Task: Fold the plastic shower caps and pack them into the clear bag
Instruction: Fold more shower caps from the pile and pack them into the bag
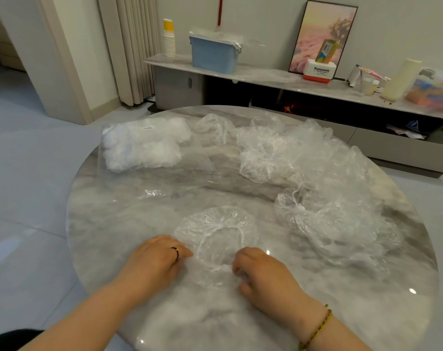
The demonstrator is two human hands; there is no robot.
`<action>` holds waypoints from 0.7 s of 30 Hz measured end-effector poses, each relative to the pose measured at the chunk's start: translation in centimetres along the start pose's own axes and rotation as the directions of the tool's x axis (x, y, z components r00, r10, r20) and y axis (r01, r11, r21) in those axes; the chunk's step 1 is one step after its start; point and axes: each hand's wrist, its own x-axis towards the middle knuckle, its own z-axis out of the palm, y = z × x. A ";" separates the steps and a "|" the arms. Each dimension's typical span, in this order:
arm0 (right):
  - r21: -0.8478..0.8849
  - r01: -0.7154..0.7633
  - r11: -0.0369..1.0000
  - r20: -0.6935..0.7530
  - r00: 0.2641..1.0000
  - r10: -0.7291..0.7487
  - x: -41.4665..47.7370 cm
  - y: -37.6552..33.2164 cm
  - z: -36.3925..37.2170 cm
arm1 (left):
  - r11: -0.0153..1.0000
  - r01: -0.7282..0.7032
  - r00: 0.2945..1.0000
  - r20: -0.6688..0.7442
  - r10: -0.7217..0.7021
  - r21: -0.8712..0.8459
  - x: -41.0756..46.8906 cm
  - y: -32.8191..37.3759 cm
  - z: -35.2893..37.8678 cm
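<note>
A clear crinkled shower cap (215, 231) lies open on the round marble table (129, 224), its elastic rim facing up, right in front of me. My left hand (154, 259) grips its near left edge with curled fingers. My right hand (260, 274) pinches the near right edge. Several more loose caps (324, 214) are heaped on the right and at the back (266, 153). The clear bag (144, 145) lies at the back left, partly filled with white folded caps, its open flat end (180, 178) stretching toward the table's middle.
Behind the table runs a low console shelf (266, 76) with a blue box (212, 57), stacked paper cups (169, 39), a framed picture (321, 36) and other items. Grey floor surrounds the table on the left.
</note>
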 end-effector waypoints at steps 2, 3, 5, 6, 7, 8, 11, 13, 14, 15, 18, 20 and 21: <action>0.062 -0.033 0.998 -0.018 0.999 0.034 0.2 1.0 0.1 | 1.000 0.028 0.999 -0.030 -0.028 0.006 -0.1 -0.5 -0.2; 0.056 -0.042 0.998 -0.034 0.998 0.044 0.2 1.3 -0.1 | 0.998 0.064 0.998 -0.023 -0.065 -0.015 -0.2 -0.7 -0.5; 0.069 -0.067 0.995 -0.026 0.997 0.069 0.1 1.9 -0.5 | 0.991 0.130 0.991 -0.010 -0.131 -0.033 -0.4 -1.1 -0.6; 0.102 -0.095 0.990 -0.017 0.995 0.097 0.1 2.1 -0.6 | 0.988 0.152 0.988 0.006 -0.152 -0.041 -0.5 -1.1 -0.6; 0.133 -0.112 0.985 -0.013 0.993 0.115 0.0 2.2 -0.7 | 0.981 0.180 0.983 0.034 -0.178 -0.073 -0.6 -1.2 -0.6; 0.163 -0.129 0.978 -0.010 0.991 0.133 0.0 2.3 -0.9 | 0.966 0.225 0.974 0.054 -0.219 -0.127 -0.6 -1.4 -0.6; 0.257 -0.217 0.942 0.019 0.975 0.219 0.2 2.2 -1.1 | 0.931 0.295 0.954 0.019 -0.298 -0.215 -0.5 -1.0 -0.3; 0.336 -0.309 0.890 0.015 0.946 0.323 0.4 1.9 -1.2 | 0.871 0.383 0.922 0.071 -0.380 -0.306 -0.5 -0.3 -0.4; 0.379 -0.348 0.858 0.008 0.928 0.373 0.5 1.7 -1.2 | 0.834 0.421 0.905 0.099 -0.414 -0.357 -0.4 0.0 -0.4; 0.415 -0.375 0.829 -0.006 0.910 0.415 0.7 1.5 -1.2 | 0.803 0.441 0.892 0.100 -0.440 -0.401 -0.4 0.2 -0.4; 0.468 -0.403 0.786 -0.056 0.875 0.482 1.0 1.3 -0.8 | 0.754 0.524 0.843 0.116 -0.525 -0.396 -0.1 0.3 -0.5; 0.462 -0.409 0.787 -0.083 0.863 0.498 1.1 1.1 -0.6 | 0.819 0.507 0.854 0.027 -0.520 -0.269 0.1 0.9 -0.8; 0.424 -0.404 0.810 -0.102 0.868 0.486 1.1 1.2 -0.3 | 0.882 0.442 0.883 -0.093 -0.460 -0.162 0.2 1.0 -0.7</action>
